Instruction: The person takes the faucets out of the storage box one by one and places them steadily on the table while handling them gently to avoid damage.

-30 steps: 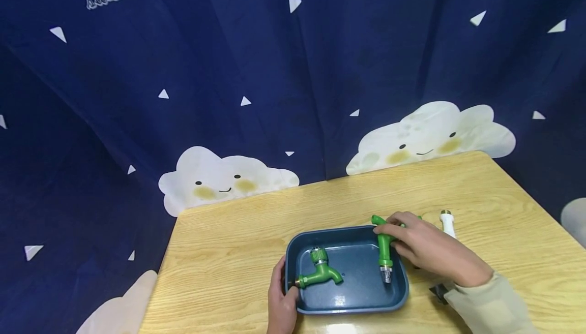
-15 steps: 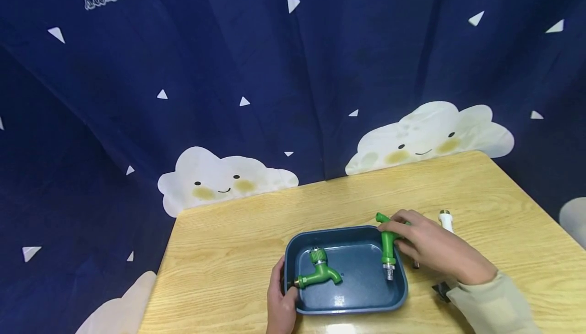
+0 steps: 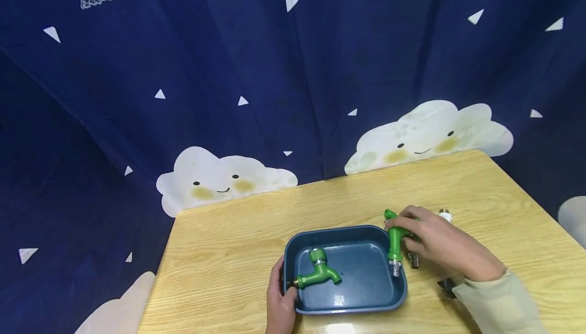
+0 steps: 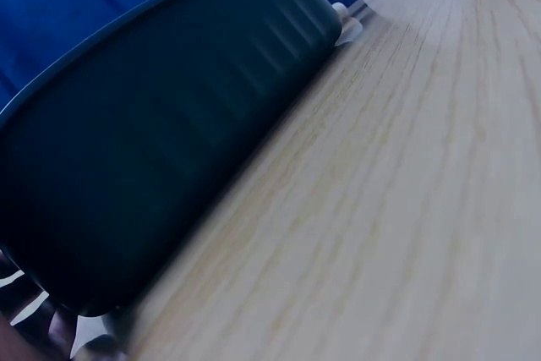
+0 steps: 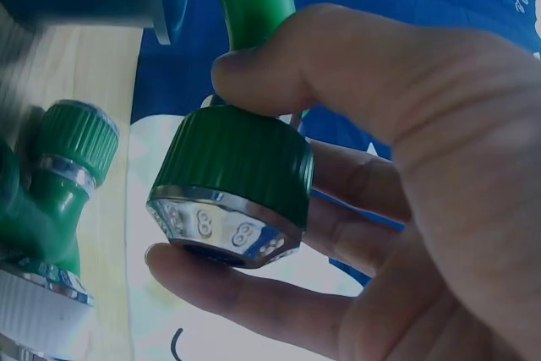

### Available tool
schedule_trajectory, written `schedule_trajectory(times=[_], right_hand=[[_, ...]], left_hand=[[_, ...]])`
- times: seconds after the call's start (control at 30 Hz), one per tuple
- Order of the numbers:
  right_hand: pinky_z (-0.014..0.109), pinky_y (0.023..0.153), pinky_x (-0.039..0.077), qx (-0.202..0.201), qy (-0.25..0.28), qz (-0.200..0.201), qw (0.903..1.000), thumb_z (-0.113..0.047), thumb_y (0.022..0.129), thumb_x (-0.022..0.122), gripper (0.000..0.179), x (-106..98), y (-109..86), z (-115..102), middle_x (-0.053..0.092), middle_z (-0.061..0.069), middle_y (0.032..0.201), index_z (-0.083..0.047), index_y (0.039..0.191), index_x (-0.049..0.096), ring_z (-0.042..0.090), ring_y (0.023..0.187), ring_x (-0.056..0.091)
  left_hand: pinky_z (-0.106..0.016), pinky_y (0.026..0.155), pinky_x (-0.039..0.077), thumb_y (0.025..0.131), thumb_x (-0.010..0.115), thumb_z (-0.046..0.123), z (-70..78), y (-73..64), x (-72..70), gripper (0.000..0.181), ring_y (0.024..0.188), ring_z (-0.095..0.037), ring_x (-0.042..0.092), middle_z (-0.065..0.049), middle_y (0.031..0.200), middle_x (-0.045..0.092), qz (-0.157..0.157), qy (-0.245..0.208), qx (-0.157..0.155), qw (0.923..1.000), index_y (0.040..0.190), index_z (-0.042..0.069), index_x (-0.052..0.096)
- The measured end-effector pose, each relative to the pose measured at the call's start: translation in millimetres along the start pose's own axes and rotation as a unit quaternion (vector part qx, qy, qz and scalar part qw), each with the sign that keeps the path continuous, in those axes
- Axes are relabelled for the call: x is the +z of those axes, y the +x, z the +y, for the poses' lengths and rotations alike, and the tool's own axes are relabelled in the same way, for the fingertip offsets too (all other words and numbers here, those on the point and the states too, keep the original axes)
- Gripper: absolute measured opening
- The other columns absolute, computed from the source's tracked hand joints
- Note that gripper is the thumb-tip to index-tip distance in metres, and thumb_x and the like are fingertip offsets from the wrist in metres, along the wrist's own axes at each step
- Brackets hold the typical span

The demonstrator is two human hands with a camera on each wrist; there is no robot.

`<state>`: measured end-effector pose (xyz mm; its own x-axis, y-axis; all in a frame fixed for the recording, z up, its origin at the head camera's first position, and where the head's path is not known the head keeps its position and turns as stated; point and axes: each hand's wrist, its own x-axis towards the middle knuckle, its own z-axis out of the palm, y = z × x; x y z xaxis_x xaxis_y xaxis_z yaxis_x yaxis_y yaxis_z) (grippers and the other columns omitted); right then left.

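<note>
In the head view my right hand (image 3: pixel 430 232) holds a green tap (image 3: pixel 395 245) over the right rim of a blue plastic basin (image 3: pixel 352 309). Its silver threaded end hangs down beside the inner wall. The right wrist view shows the thumb and fingers around the tap's ridged knob (image 5: pixel 232 158), which has a silver cap. My left hand (image 3: pixel 281 301) grips the basin's left side, thumb at the rim and fingers outside. A second green tap (image 3: pixel 320 273) lies inside the basin at the left, its spout pointing right.
Right of the basin, partly behind my right hand, a white pipe-like piece (image 3: pixel 445 215) and a metal end (image 3: pixel 414 260) show on the wooden table (image 3: pixel 229 252). A black object (image 3: pixel 447 287) sits by the sleeve. Another green tap (image 5: pixel 72 145) appears in the right wrist view.
My right hand has moved right with the green tap, from above the basin's right part to its right rim. The left hand and basin stay in place.
</note>
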<state>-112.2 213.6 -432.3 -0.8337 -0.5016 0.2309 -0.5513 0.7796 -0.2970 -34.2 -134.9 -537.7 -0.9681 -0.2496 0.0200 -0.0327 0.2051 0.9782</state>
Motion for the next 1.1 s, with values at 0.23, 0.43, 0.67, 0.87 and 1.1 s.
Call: schedule_trajectory(times=[0.23, 0.43, 0.67, 0.87, 1.1], right_hand=[[0.036, 0.073, 0.057, 0.015, 0.004, -0.004, 0.9999, -0.010, 0.083, 0.080, 0.042, -4, -0.2, 7, 0.068, 0.002, 0.109, -0.027, 0.120, 0.074, 0.016, 0.095, 0.065], [0.040, 0.076, 0.057, 0.032, 0.017, -0.019, 0.9992, -0.010, 0.084, 0.079, 0.041, -7, -0.4, 9, 0.068, 0.003, 0.111, -0.028, 0.120, 0.073, 0.019, 0.098, 0.065], [0.041, 0.077, 0.058, 0.036, 0.017, -0.016, 0.9991, -0.010, 0.084, 0.079, 0.040, -7, -2.0, 11, 0.068, 0.003, 0.111, -0.023, 0.121, 0.074, 0.019, 0.098, 0.065], [0.043, 0.079, 0.058, 0.046, 0.023, -0.014, 0.9986, -0.009, 0.084, 0.078, 0.040, -9, -4.0, 13, 0.068, 0.003, 0.111, -0.022, 0.122, 0.074, 0.020, 0.099, 0.066], [0.040, 0.077, 0.057, 0.054, 0.021, -0.011, 0.9982, -0.009, 0.084, 0.079, 0.040, -11, -6.5, 17, 0.067, 0.002, 0.109, -0.022, 0.121, 0.074, 0.017, 0.095, 0.065]], left_hand=[[-0.006, 0.107, 0.033, 0.074, 0.050, -0.008, 2.2, 2.5, 1.1, 0.076, 0.135, -0.006, 0.051, -0.012, 0.151, 0.057, 0.004, 0.010, -0.006, 0.9999, 0.148, 0.009, 0.052], [-0.008, 0.107, 0.034, 0.073, 0.052, -0.008, 4.1, 2.2, 0.6, 0.078, 0.140, -0.020, 0.050, -0.011, 0.152, 0.057, -0.001, 0.011, -0.017, 0.9998, 0.149, 0.010, 0.051], [-0.009, 0.105, 0.036, 0.073, 0.053, -0.007, 6.4, 0.4, 0.0, 0.078, 0.142, -0.029, 0.050, -0.012, 0.152, 0.056, -0.002, 0.020, -0.035, 0.9992, 0.149, 0.009, 0.050], [-0.008, 0.101, 0.038, 0.073, 0.051, -0.008, 6.1, -0.1, 0.9, 0.078, 0.137, -0.026, 0.053, -0.012, 0.150, 0.058, 0.002, 0.011, -0.041, 0.9991, 0.149, 0.009, 0.050], [-0.008, 0.101, 0.039, 0.071, 0.052, -0.007, 5.5, -1.1, 2.3, 0.079, 0.130, -0.016, 0.057, -0.011, 0.148, 0.060, 0.015, 0.006, -0.035, 0.9993, 0.148, 0.011, 0.053]])
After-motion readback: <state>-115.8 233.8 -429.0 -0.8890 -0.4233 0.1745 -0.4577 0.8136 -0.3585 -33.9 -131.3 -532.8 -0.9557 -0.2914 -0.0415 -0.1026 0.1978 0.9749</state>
